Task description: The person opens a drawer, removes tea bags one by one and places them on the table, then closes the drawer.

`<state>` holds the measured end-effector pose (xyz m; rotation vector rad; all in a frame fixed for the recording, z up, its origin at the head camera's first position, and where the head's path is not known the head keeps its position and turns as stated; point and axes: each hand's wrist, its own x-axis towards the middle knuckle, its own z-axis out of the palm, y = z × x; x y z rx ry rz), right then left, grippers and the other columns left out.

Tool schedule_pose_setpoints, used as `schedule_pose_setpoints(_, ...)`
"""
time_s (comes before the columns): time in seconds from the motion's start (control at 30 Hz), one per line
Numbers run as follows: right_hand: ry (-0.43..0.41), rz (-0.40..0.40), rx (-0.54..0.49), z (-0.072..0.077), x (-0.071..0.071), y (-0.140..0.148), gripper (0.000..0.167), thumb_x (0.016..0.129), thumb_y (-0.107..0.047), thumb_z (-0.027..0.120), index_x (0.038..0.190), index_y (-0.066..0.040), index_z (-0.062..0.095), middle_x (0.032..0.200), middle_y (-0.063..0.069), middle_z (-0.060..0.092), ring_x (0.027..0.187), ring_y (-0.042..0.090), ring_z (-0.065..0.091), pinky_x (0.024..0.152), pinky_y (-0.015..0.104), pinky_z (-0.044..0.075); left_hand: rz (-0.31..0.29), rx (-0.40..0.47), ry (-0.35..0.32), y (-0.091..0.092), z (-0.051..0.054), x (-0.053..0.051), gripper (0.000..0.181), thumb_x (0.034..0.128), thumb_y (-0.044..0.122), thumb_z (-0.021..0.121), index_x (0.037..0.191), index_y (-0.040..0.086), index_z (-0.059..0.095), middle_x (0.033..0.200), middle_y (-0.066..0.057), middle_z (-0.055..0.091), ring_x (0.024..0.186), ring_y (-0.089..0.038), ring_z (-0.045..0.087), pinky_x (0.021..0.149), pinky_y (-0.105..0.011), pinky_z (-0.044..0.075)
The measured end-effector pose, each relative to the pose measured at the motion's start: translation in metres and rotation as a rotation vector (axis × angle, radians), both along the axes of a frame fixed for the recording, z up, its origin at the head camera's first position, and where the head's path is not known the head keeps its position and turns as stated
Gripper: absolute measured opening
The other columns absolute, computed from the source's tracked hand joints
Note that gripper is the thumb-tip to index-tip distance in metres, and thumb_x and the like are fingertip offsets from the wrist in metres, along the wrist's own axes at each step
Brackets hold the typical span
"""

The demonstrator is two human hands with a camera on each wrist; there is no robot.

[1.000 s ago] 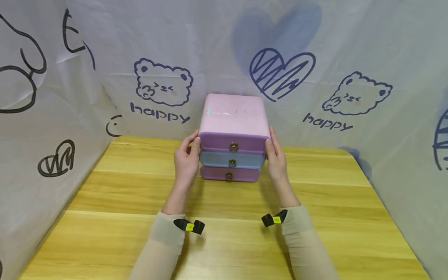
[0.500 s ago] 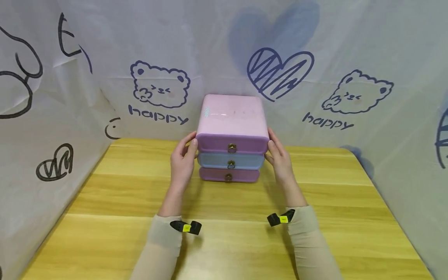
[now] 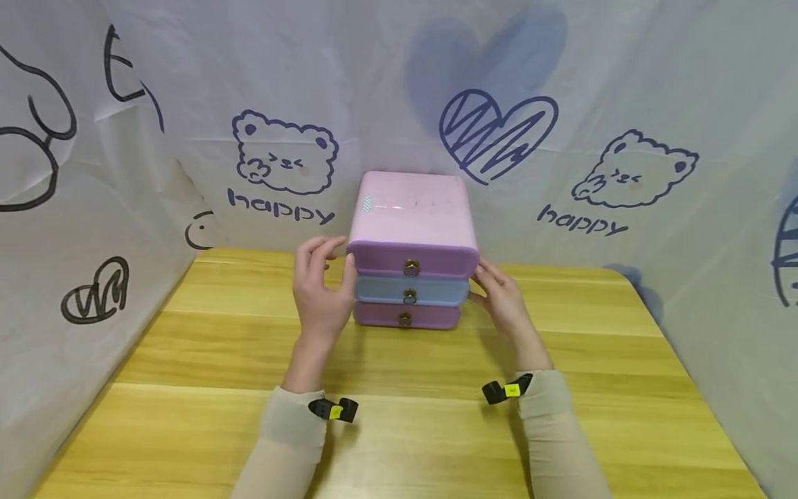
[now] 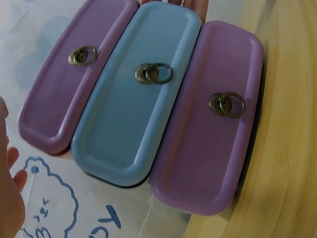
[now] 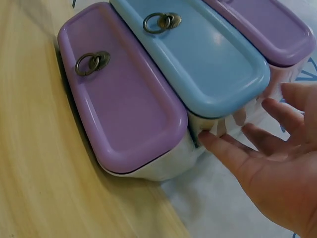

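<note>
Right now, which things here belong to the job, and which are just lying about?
Part of the job:
pink drawer box
left hand, beside it
right hand, other side

Just surroundings:
wooden table
drawn-on white backdrop
black wrist devices

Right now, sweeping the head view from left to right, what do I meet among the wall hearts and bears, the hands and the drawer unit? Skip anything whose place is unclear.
Black heart drawing, left hand, drawer unit, right hand, right-hand bear drawing.
</note>
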<state>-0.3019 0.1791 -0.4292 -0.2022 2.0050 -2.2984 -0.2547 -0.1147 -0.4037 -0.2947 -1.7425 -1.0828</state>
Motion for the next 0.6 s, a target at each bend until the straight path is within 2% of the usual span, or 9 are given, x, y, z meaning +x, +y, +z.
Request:
schedule_pose_setpoints(0.13, -0.004, 0.016, 0.047, -0.002, -0.001, 0.002, 0.050, 0.110, -0.015, 0.049, 0.158, -0.003, 0.041, 0.163, 0.013, 0.040, 0.147, 0.026, 0.042, 0.103, 0.033, 0.054, 0.023, -0.174, 0.084, 0.010, 0.002, 0.000, 0.022, 0.0913, 0.010, 0.073, 0.112, 0.004, 0.074, 0.110, -0.014, 0.066, 0.097, -0.033, 0.063, 0.085, -0.042, 0.053)
schedule_pose_setpoints(0.3, 0.018, 0.025, 0.065, -0.006, -0.001, 0.004, 0.052, 0.108, -0.015, 0.055, 0.158, -0.005, 0.043, 0.162, 0.013, 0.042, 0.147, 0.026, 0.044, 0.106, 0.036, 0.052, 0.044, -0.421, 0.118, 0.027, -0.003, 0.000, 0.021, 0.0897, 0.012, 0.079, 0.110, 0.007, 0.076, 0.108, -0.012, 0.069, 0.091, -0.032, 0.064, 0.075, -0.042, 0.054)
schedule_pose_setpoints(0.37, 0.025, 0.026, 0.071, -0.007, -0.002, 0.004, 0.051, 0.108, -0.015, 0.054, 0.157, -0.005, 0.043, 0.162, 0.013, 0.043, 0.146, 0.026, 0.044, 0.105, 0.036, 0.053, 0.053, -0.499, 0.122, 0.034, -0.004, 0.000, 0.022, 0.0893, 0.014, 0.081, 0.110, 0.008, 0.077, 0.109, -0.011, 0.069, 0.092, -0.031, 0.064, 0.075, -0.042, 0.055)
schedule_pose_setpoints(0.47, 0.030, 0.022, 0.074, -0.007, -0.003, 0.003, 0.050, 0.109, -0.014, 0.054, 0.156, -0.004, 0.044, 0.161, 0.014, 0.044, 0.145, 0.026, 0.045, 0.104, 0.035, 0.054, 0.067, -0.580, 0.112, 0.044, -0.006, 0.000, 0.026, 0.0886, 0.016, 0.083, 0.113, 0.010, 0.078, 0.113, -0.010, 0.070, 0.097, -0.029, 0.065, 0.077, -0.041, 0.056)
schedule_pose_setpoints(0.6, 0.040, 0.023, 0.081, -0.007, -0.003, 0.004, 0.049, 0.109, -0.013, 0.053, 0.156, -0.003, 0.044, 0.160, 0.016, 0.044, 0.146, 0.028, 0.044, 0.105, 0.037, 0.053, 0.085, -0.610, 0.077, 0.057, -0.008, 0.001, 0.026, 0.0899, 0.017, 0.082, 0.115, 0.011, 0.079, 0.116, -0.009, 0.069, 0.100, -0.029, 0.065, 0.079, -0.043, 0.055)
